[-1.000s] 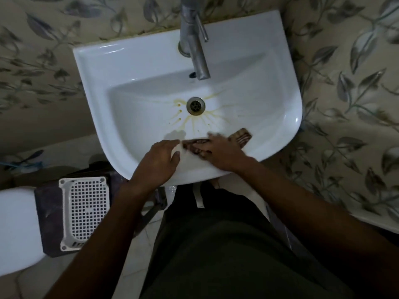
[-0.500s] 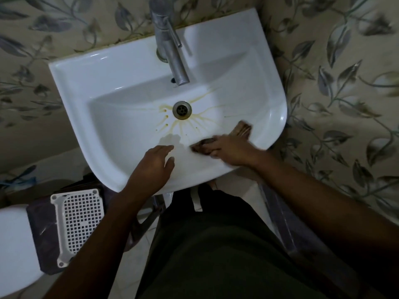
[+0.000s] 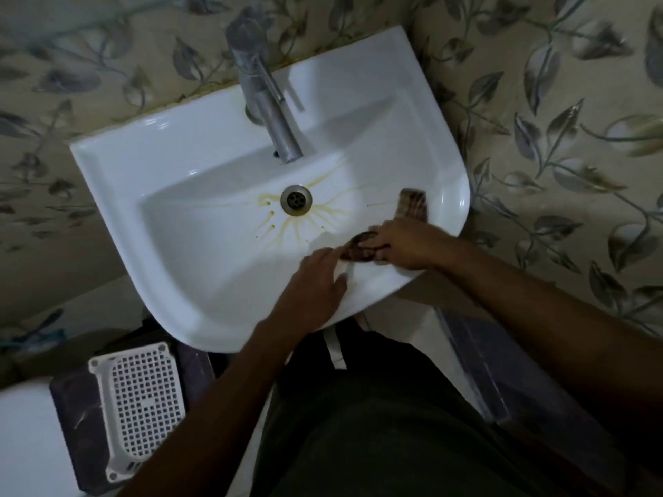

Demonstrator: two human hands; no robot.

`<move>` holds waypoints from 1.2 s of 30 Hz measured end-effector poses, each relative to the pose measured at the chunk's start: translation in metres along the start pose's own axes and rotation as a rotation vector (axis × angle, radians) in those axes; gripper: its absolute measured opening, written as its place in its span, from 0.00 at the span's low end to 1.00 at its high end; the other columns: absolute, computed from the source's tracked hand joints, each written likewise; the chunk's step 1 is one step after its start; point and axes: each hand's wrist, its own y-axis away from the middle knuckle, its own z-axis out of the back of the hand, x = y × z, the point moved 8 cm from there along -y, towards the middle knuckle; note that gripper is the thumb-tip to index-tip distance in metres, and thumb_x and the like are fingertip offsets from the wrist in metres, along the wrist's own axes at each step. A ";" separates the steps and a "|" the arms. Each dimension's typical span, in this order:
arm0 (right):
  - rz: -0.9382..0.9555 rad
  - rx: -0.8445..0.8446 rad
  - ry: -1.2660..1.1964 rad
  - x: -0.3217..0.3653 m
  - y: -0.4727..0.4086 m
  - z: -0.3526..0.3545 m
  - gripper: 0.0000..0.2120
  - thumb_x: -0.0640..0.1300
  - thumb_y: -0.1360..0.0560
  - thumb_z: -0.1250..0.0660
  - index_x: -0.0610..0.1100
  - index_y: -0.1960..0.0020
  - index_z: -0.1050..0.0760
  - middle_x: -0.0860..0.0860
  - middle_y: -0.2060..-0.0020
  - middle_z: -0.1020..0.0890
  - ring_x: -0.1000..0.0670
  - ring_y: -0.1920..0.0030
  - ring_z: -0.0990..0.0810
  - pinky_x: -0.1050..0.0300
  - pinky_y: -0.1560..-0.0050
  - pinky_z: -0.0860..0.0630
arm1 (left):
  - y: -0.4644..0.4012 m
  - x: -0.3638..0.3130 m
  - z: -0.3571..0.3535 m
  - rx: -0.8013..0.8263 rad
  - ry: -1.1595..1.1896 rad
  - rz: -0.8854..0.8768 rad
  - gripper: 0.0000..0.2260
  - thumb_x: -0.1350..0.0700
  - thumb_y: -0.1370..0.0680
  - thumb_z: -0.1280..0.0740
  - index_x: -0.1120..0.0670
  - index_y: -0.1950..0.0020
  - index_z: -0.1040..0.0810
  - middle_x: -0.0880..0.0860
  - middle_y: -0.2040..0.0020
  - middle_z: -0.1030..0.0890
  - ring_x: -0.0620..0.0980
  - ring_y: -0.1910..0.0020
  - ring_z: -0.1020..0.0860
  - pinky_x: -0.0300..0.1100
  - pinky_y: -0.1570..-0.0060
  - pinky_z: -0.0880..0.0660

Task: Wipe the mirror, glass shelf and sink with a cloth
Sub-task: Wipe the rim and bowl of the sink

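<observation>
Holding the cloth (image 3: 362, 247) in your right hand (image 3: 405, 242) | left hand (image 3: 315, 281) relaxed on sink (image 3: 201, 281) rim | basin: cloth, yellow stains around drain (image 3: 296, 200), frame centre

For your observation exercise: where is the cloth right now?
In the head view, the cloth lies on the sink's front-right inner slope, under the right hand, right of the drain.

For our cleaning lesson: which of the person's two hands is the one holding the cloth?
The right hand grips the brown cloth inside the sink; the left hand rests flat on the front rim, holding nothing.
</observation>
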 end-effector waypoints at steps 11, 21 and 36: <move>-0.062 -0.069 -0.016 0.009 0.020 -0.002 0.20 0.45 0.19 0.39 0.55 0.28 0.29 0.47 0.30 0.26 0.44 0.37 0.25 0.50 0.40 0.28 | -0.036 -0.013 0.002 0.023 0.064 -0.029 0.26 0.52 0.17 0.39 0.56 0.21 0.41 0.55 0.22 0.37 0.53 0.23 0.41 0.38 0.29 0.47; -0.033 -0.449 0.331 -0.054 0.004 0.075 0.21 0.34 0.21 0.47 0.41 0.35 0.21 0.34 0.31 0.28 0.30 0.29 0.31 0.34 0.26 0.42 | -0.050 -0.020 0.016 0.024 0.057 -0.099 0.26 0.49 0.17 0.40 0.52 0.20 0.42 0.51 0.22 0.38 0.48 0.24 0.40 0.36 0.30 0.46; 0.021 -0.329 0.215 -0.083 -0.025 0.088 0.21 0.36 0.20 0.37 0.43 0.28 0.28 0.39 0.25 0.35 0.37 0.22 0.42 0.44 0.21 0.54 | -0.087 -0.044 0.017 0.012 0.080 -0.082 0.28 0.50 0.17 0.39 0.56 0.20 0.43 0.56 0.23 0.37 0.53 0.25 0.39 0.40 0.29 0.43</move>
